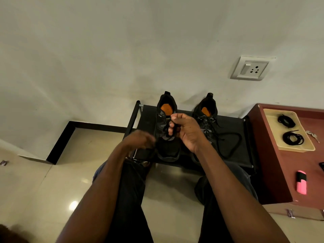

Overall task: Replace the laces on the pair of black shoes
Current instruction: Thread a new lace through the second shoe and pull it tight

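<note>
Two black shoes with orange insoles stand on a low black rack (233, 148) against the wall. Over the left shoe (167, 151) my right hand (185, 130) grips a bunch of black lace (171, 131) wound round its fingers. My left hand (140, 139) is blurred beside the shoe's toe, fingers curled; what it holds cannot be made out. The right shoe (206, 109) keeps its lace, whose loose ends (231, 142) trail in a loop over the rack. Two coiled black laces (293, 137) lie in a tan tray (273, 132) on the right.
A reddish-brown cabinet (278, 172) stands at the right with the tray, keys (313, 135) and a pink and black object (301, 184) on top. A wall socket (250, 68) sits above. My legs in dark trousers stretch over the glossy tiled floor (43, 186).
</note>
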Tool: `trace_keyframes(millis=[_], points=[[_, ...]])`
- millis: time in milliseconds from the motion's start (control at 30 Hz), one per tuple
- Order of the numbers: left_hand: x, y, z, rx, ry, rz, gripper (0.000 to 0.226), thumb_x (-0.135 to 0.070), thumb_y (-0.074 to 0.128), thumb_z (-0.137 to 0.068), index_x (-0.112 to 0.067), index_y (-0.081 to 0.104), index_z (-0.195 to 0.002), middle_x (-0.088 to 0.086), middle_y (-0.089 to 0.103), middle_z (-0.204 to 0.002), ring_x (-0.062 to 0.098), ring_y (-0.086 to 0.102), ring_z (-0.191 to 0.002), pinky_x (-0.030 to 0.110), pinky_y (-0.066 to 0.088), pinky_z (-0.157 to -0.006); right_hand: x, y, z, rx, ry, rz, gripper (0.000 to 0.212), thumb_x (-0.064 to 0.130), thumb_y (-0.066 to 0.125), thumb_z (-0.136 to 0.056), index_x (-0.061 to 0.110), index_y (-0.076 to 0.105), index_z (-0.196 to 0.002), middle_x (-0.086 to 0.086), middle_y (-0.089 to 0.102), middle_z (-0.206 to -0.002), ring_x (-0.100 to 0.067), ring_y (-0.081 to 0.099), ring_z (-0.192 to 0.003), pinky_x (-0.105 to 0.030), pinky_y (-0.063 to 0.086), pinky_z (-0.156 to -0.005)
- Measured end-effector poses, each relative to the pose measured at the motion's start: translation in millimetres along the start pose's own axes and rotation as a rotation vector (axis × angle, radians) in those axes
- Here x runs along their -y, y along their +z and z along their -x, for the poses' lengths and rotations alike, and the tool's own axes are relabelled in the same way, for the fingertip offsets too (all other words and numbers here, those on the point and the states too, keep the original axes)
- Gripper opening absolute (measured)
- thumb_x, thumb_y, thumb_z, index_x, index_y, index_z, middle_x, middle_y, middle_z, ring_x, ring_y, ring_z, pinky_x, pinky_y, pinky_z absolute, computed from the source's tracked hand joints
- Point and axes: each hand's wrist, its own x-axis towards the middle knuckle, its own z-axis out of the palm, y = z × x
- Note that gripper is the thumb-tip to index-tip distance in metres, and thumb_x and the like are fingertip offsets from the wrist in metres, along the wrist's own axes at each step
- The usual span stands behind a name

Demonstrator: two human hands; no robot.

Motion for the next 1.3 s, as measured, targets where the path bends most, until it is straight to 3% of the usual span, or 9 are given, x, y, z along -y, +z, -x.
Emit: trace_keyframes(millis=[67,167,367,533,600,733,933,1200,1300], points=[[-4,-6,-5,-0.144,0.195,0.340,0.053,0.010,0.046,-0.088,-0.024,0.060,-0.126,0.000,0.061,-0.132,0.019,0.054,-0.127,0.030,0.048,-0.096,10,1,1,0.062,-0.029,0.027,0.003,0.007,0.051,-0.101,0.007,0.052,-0.104,-0.006,0.057,-0.068,-0.021,0.053,-0.055,-0.030,0.046,-0.054],[-26,2,1,0.088,0.450,0.601,0.051,0.004,0.055,-0.086,-0.016,0.056,-0.133,-0.001,0.068,-0.122,0.016,0.058,-0.124,0.027,0.047,-0.101,12,8,3,0.173,-0.009,0.104,0.003,0.008,0.051,-0.101,0.008,0.052,-0.099,-0.007,0.054,-0.066,-0.019,0.050,-0.050,-0.027,0.041,-0.048],[-12,2,-7,-0.324,0.222,0.737,0.011,-0.018,0.070,-0.088,-0.010,0.073,-0.093,0.001,0.074,-0.091,0.018,0.067,-0.096,0.037,0.049,-0.093,25,-38,-8,-0.030,-0.120,-0.238,0.010,0.005,0.055,-0.093,0.014,0.053,-0.088,0.001,0.048,-0.065,-0.009,0.036,-0.044,-0.023,0.029,-0.044],[16,-10,-26,-0.763,-0.484,-0.036,0.033,-0.024,0.064,-0.092,0.000,0.066,-0.115,0.018,0.062,-0.124,0.030,0.055,-0.110,0.042,0.046,-0.092,21,-71,-15,-0.241,-0.128,-0.158,0.021,0.003,0.044,-0.097,0.017,0.050,-0.082,0.002,0.050,-0.062,-0.009,0.033,-0.042,-0.021,0.025,-0.041],[16,-4,-24,-0.878,-0.337,-0.180,0.036,-0.021,0.063,-0.090,-0.003,0.064,-0.122,0.017,0.050,-0.138,0.033,0.042,-0.129,0.046,0.041,-0.105,18,-68,-16,-0.254,-0.123,-0.053,0.021,0.001,0.046,-0.097,0.015,0.052,-0.083,0.000,0.052,-0.063,-0.009,0.034,-0.040,-0.019,0.026,-0.039],[-11,13,-18,-0.553,0.352,0.268,0.041,-0.019,0.067,-0.094,-0.018,0.058,-0.134,-0.002,0.056,-0.138,0.005,0.052,-0.125,0.026,0.045,-0.103,7,-41,-17,-0.072,-0.051,0.398,0.012,0.003,0.059,-0.093,0.015,0.057,-0.090,-0.005,0.057,-0.066,-0.009,0.039,-0.044,-0.023,0.027,-0.043],[-20,27,-12,-0.160,0.370,0.203,0.021,-0.025,0.061,-0.098,-0.009,0.074,-0.093,0.002,0.067,-0.074,0.016,0.061,-0.072,0.025,0.048,-0.072,-2,-19,-15,0.062,-0.028,0.569,0.007,0.009,0.062,-0.095,0.011,0.056,-0.096,-0.005,0.060,-0.066,-0.007,0.046,-0.047,-0.018,0.032,-0.042],[4,-3,-21,-1.035,0.026,0.357,0.031,-0.025,0.059,-0.098,-0.013,0.069,-0.071,0.006,0.064,-0.068,0.021,0.056,-0.064,0.034,0.043,-0.064,9,-65,-19,-0.096,-0.016,0.449,0.010,0.008,0.052,-0.100,0.011,0.061,-0.098,-0.004,0.064,-0.075,-0.010,0.046,-0.051,-0.022,0.036,-0.049],[10,-3,-22,-1.209,-0.133,0.034,0.022,-0.022,0.057,-0.096,-0.007,0.073,-0.098,0.016,0.069,-0.102,0.034,0.062,-0.098,0.043,0.047,-0.087,3,-63,-22,-0.091,0.015,0.510,0.018,0.001,0.047,-0.101,0.009,0.063,-0.102,-0.005,0.069,-0.081,-0.010,0.056,-0.059,-0.023,0.043,-0.055]])
